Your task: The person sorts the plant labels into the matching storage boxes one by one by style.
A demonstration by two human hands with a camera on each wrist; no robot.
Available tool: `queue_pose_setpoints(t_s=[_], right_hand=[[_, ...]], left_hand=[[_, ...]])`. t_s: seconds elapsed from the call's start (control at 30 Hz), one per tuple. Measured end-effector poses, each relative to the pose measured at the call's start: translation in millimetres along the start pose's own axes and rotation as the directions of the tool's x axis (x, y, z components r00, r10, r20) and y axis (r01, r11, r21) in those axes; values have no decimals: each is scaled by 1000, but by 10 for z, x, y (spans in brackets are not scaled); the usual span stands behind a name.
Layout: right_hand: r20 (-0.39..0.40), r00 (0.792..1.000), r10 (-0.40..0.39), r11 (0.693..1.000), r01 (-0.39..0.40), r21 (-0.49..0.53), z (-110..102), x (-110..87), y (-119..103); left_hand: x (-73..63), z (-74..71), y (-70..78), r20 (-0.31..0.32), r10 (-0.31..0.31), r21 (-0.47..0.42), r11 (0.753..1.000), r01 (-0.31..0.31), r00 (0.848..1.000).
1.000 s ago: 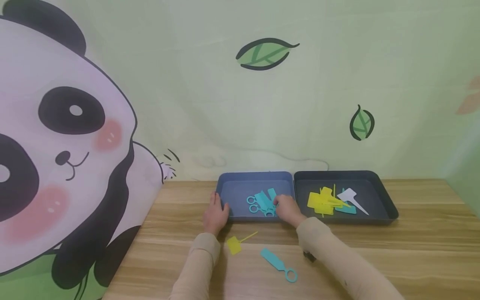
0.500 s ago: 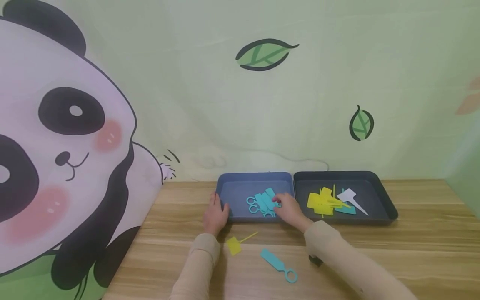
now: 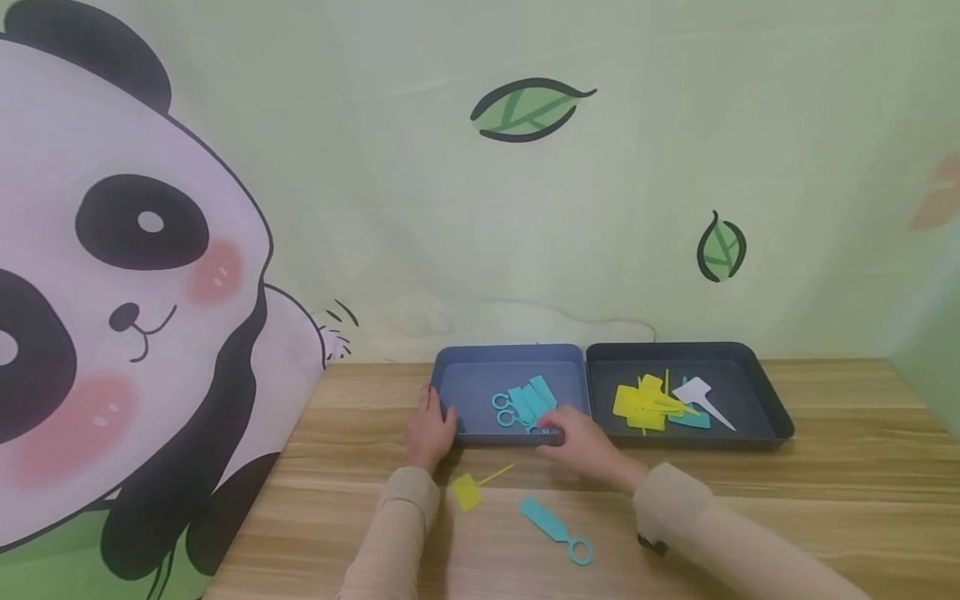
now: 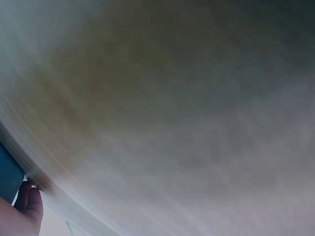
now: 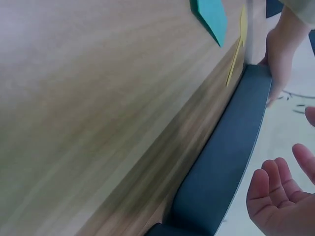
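Observation:
My left hand rests against the left wall of the blue tray, fingers extended along it. Several teal ring-ended plant tags lie bunched in that tray's right part. Over the tray's front right corner is my right hand, fingers loosely bent, partly covering the tags' ring ends. In the right wrist view the right hand has parted fingers with nothing between them, beside the tray's wall. A yellow T-shaped plant tag and a teal ring tag lie on the table before the tray.
A dark tray adjoins the blue one on the right. It holds several yellow tags, a white T-shaped tag and a teal piece. Behind the wooden table hangs a panda-printed backdrop.
My right hand has let go of a teal tag, which now lies against the others, and has drawn back toward the tray's front rim. My left hand has stayed put.

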State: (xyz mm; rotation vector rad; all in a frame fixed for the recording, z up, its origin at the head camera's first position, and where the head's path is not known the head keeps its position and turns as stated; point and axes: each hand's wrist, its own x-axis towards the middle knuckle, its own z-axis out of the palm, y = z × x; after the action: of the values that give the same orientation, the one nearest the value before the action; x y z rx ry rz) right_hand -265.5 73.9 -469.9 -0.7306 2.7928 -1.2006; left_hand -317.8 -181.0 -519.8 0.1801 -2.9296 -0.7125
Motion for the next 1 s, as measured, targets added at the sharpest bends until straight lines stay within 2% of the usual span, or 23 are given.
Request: queue_pose_setpoints(t_s=[0.27, 0.37, 0.43, 0.6, 0.77, 0.83, 0.87, 1.0], right_hand=[[122, 991, -62, 990, 76, -120, -8, -161, -8], [201, 979, -39, 991, 64, -118, -12, -209, -15], [266, 964, -2, 994, 31, -103, -10, -238, -23], [407, 909, 87, 994, -53, -95, 23, -329, -58], [489, 857, 162, 980, -83, -180, 78, -454, -91], [503, 845, 182, 972, -75, -224, 95, -499, -105], [507, 841, 187, 968, -71, -240, 102, -519, -112], [490, 855, 171, 958, -28, -286, 110, -574, -133]], left_hand=[[-6, -7, -3, -2, 2, -5, 1000, -2, 1000], [-10, -10, -7, -7, 7, -5, 1000, -7, 1000], [-7, -5, -11, -11, 10, 2, 1000, -10, 1000], [0, 6, -22, -23, 23, 22, 1000, -23, 999], [2, 10, -27, -26, 29, 18, 999, -29, 999], [3, 10, -27, -26, 29, 19, 999, -29, 999], [4, 10, -26, -26, 29, 20, 999, -28, 999], [2, 4, -24, -23, 30, 24, 999, -29, 999]])
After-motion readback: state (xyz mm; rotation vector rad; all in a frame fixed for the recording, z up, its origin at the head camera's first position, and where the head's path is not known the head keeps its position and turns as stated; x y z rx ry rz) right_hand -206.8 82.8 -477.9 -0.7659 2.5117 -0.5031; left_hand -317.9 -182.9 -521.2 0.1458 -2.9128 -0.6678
